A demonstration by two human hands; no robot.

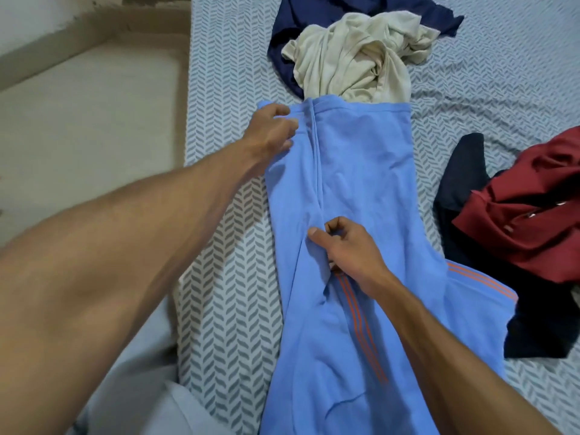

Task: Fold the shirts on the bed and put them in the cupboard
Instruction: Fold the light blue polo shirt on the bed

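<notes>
A soft, matte light-blue shirt lies stretched lengthwise on the bed, its near end running out of the bottom of the view; three thin orange stripes run along a sleeve folded over its middle, and more stripes show on the sleeve spread to the right. The right hand rests on the shirt's centre, thumb and curled fingers pinching a ridge of blue cloth beside a long lengthwise fold. Further up, the left hand grips the shirt's far left corner, fingers curled over the edge of the fabric. The bedsheet is pale with a grey herringbone print, and a bare strip of it lies open to the left of the shirt up to the mattress edge, beyond which the pale floor shows. To the right, just beside the shirt, a crumpled dark red garment sits on a dark navy one, both cut off by the frame. At the far end, touching the shirt's hem, a wrinkled cream shirt is heaped on a navy shirt that it mostly hides.
</notes>
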